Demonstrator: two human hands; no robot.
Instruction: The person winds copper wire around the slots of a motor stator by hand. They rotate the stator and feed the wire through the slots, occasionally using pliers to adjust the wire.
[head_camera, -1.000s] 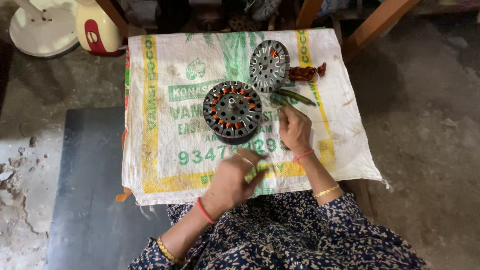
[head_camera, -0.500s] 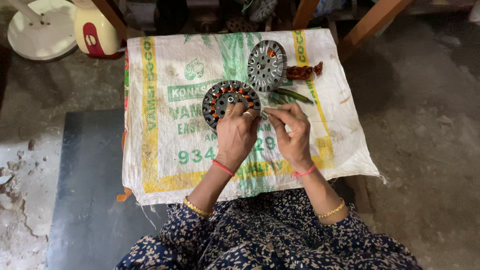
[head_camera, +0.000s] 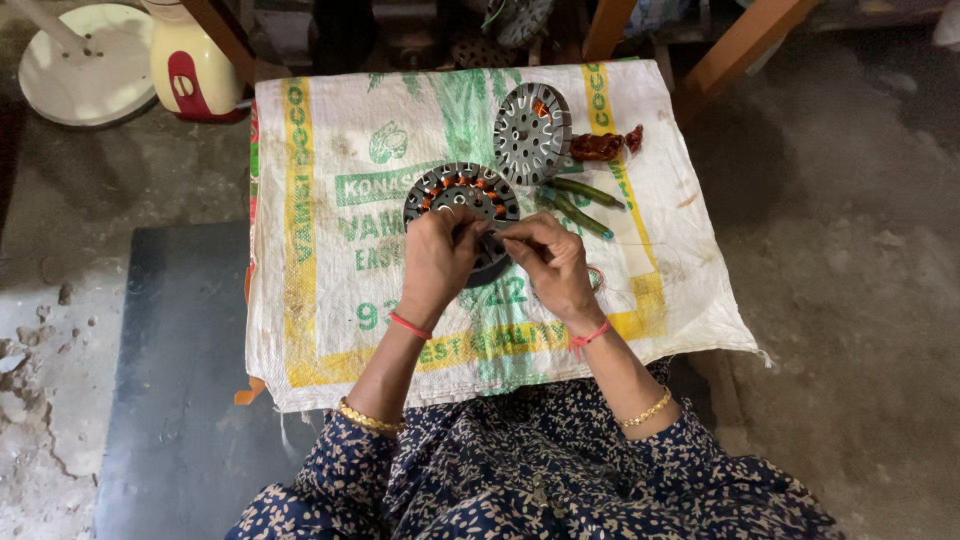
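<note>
Both hands on the round motor core, at the middle of the sack-covered table.

I see my left hand curled over the near edge of the dark motor core, fingers bent down onto its copper windings; my right hand is pinched at the core's right side, though I cannot tell what the fingertips grip. The core lies flat on the white printed sack. Just beyond it rests a grey slotted disc, with two green sticks beside it and a brown wire bundle near the far edge.
</note>
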